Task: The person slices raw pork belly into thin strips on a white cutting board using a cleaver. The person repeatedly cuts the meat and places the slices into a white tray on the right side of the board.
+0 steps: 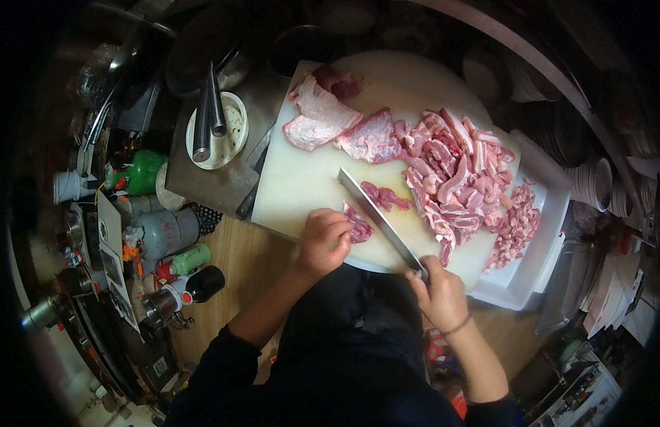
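My right hand [441,292] is closed round the handle of a large kitchen knife [382,221], whose blade slants up and left over a white cutting board [287,187]. Curled fingers of my left hand [325,240] touch a small piece of raw meat [358,225], left of the blade. Just right of the blade lie thin meat slices [386,196]. A big heap of cut meat strips [455,176] covers the board's right part. Larger raw meat pieces [322,115] rest along its far left side.
A white tray [546,197] with small diced meat [516,224] stands at the right. Left of the board, a second knife [250,197] lies on the metal counter [202,184], near a white bowl [236,125] under pan handles. Stacked bowls [591,184] stand farther right.
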Action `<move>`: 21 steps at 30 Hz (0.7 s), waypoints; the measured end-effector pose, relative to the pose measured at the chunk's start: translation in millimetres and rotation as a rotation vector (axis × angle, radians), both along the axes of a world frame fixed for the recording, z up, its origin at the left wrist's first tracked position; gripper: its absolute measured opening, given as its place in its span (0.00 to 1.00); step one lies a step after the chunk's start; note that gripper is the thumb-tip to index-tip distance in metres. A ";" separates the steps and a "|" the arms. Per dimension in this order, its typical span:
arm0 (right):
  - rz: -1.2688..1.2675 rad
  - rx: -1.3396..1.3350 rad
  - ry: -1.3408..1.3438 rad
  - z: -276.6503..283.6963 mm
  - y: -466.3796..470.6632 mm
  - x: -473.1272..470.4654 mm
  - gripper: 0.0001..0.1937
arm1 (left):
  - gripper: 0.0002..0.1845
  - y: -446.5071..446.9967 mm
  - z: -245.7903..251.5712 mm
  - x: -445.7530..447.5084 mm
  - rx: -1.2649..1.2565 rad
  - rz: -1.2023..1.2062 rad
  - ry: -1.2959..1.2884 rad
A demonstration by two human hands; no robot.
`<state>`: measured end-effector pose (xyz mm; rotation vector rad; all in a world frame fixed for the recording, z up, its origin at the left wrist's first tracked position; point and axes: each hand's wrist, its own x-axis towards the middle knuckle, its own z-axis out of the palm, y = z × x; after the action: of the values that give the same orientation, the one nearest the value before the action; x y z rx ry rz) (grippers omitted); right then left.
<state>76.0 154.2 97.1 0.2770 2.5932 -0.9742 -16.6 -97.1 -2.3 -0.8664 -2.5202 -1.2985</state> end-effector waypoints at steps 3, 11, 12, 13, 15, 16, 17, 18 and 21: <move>0.118 0.015 0.055 18.9 13.5 24.1 0.14 | 0.15 2.0 0.7 0.3 -0.010 -0.038 0.045; 0.182 -0.023 0.149 -18.2 -49.6 -55.8 0.16 | 0.14 3.1 -5.0 -3.1 -0.051 -0.062 0.069; 0.184 -0.056 0.271 -26.1 -60.0 -66.6 0.15 | 0.14 2.4 -5.4 -2.8 -0.048 -0.058 0.064; 0.176 -0.045 0.206 -29.1 -60.6 -69.1 0.15 | 0.14 1.8 -5.6 -2.5 -0.040 -0.053 0.063; 0.176 -0.068 0.237 -31.7 -57.2 -66.4 0.16 | 0.16 -2.1 -3.8 -0.5 -0.033 -0.016 0.014; 0.176 -0.014 0.176 -26.9 -46.6 -55.1 0.15 | 0.16 -3.9 -2.6 1.7 -0.006 0.037 -0.006; 0.147 -0.031 0.124 -20.6 -33.7 -42.8 0.15 | 0.17 -5.6 -1.6 3.4 0.022 0.089 -0.030; 0.105 -0.021 0.050 -13.7 -20.6 -29.4 0.15 | 0.17 -6.9 -0.5 5.3 0.116 0.169 -0.087; 0.106 -0.015 0.048 6.5 4.0 7.7 0.14 | 0.17 -9.1 1.1 8.6 0.063 0.097 -0.055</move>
<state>83.7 158.2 103.6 0.1114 2.6131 -0.9737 -8.0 -106.2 -1.3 -0.6961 -2.5129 -1.3813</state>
